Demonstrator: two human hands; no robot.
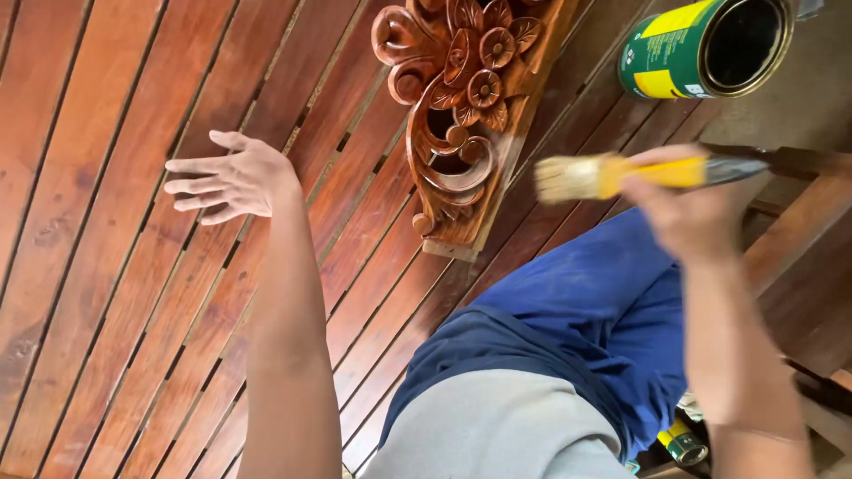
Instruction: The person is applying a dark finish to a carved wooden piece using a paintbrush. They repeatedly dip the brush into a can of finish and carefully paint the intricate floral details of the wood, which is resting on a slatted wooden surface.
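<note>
Head view, looking down on a slatted panel (133, 266) of reddish-brown varnished wood that fills most of the frame.

Left hand (232, 177): grip fully open, fingers spread and extended, holding nothing. It is over the slats; whether the palm touches the wood cannot be told.

Right hand (688, 208): grip closed around the handle of a paintbrush (621, 175). The hand and brush are motion-blurred. The brush has a yellow ferrule section and pale bristles (568, 179), which point toward the left of the frame. The bristles lie just beside the lower right edge of a carved wooden ornament (466, 115); contact cannot be confirmed.

The carved wooden ornament shows flowers and scrolls in glossy red-brown finish and lies at upper centre on the slatted panel, running diagonally.

An open tin can (701, 49), green with yellow label areas, sits at the upper right, well apart from both hands, its dark mouth facing the camera.

The person's blue garment (595, 302) and grey garment (497, 426) occupy the lower centre. A small yellow-and-green container (682, 442) shows at the bottom right, partly hidden.
</note>
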